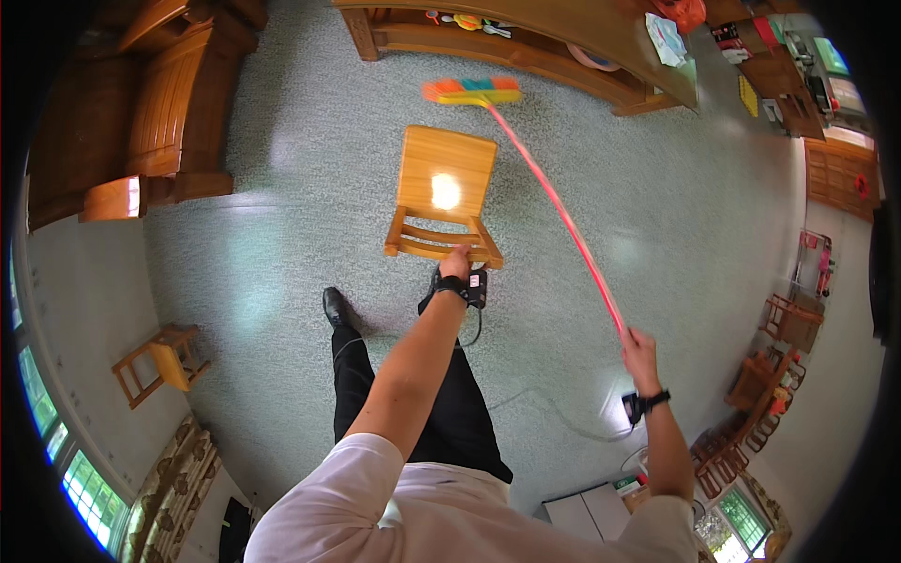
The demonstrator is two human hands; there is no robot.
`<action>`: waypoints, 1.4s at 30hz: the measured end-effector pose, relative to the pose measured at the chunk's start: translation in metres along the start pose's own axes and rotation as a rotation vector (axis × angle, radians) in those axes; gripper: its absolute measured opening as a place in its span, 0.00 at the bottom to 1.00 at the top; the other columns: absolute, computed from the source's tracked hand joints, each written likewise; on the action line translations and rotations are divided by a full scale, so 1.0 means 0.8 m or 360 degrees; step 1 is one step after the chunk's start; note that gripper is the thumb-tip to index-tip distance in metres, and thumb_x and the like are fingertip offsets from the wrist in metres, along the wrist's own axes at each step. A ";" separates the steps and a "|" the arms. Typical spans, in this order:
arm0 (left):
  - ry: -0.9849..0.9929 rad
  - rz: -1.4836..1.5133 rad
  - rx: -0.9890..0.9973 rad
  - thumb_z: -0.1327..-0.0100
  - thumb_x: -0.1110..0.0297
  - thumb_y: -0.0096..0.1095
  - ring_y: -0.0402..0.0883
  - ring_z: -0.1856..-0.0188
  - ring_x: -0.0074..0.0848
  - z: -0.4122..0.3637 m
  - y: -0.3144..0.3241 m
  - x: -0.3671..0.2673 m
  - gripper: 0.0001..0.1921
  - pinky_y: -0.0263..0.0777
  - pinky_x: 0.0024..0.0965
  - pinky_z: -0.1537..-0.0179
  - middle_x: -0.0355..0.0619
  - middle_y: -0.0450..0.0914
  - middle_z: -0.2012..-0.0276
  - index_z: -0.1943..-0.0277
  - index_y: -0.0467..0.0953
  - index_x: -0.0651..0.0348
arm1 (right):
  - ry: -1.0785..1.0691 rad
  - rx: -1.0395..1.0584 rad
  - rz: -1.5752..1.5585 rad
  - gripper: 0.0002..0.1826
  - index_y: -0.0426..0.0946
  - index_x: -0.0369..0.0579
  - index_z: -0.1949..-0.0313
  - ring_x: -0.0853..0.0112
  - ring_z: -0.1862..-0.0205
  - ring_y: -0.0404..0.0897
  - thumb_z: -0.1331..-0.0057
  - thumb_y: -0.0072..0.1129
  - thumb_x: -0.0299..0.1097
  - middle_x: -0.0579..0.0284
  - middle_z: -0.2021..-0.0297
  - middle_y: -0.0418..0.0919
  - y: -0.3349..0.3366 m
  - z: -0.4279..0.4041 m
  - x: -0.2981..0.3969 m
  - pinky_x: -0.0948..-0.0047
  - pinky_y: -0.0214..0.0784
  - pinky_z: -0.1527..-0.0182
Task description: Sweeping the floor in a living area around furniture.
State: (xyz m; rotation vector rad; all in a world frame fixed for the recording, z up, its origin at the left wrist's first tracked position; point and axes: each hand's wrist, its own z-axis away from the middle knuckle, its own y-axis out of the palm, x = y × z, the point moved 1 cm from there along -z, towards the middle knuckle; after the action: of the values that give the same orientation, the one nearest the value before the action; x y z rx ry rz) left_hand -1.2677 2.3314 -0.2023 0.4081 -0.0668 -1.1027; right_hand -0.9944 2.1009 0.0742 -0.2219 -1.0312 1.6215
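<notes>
My left hand (456,263) grips the top back rail of a small wooden chair (445,169), whose seat shows glare. Off to the right, my right hand (639,352) is closed around the pink handle of a broom (470,90). The handle slants up and left to a yellow head with orange and teal bristles, which lies beyond the chair seat, near the wooden table; the head looks slightly blurred. Both wrists carry black straps with small devices, and cables hang from them. Whether the chair's legs touch the floor is hidden.
A long wooden table (521,21) with a lower shelf of toys stands ahead. Wooden furniture (158,105) fills the upper left. Another wooden chair (169,359) is near the left wall. More chairs and a table line the right wall. A cable crosses the grey floor (281,232) near my legs.
</notes>
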 end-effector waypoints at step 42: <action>0.1034 -0.0313 -0.1264 0.53 0.85 0.57 0.72 0.75 0.23 0.532 -0.912 -0.197 0.10 0.65 0.27 0.76 0.38 0.73 0.76 0.66 0.74 0.63 | -0.1234 0.0891 0.0594 0.18 0.70 0.37 0.77 0.80 0.81 0.61 0.32 0.50 0.37 0.69 0.85 0.61 0.424 0.239 0.388 0.72 0.53 0.80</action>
State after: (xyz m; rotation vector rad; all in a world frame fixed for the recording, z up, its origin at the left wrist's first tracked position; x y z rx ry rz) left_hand -2.0697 2.0665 -0.0437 0.0345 0.9731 -1.0492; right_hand -1.4567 2.2847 0.0608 0.6788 -1.0743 2.3475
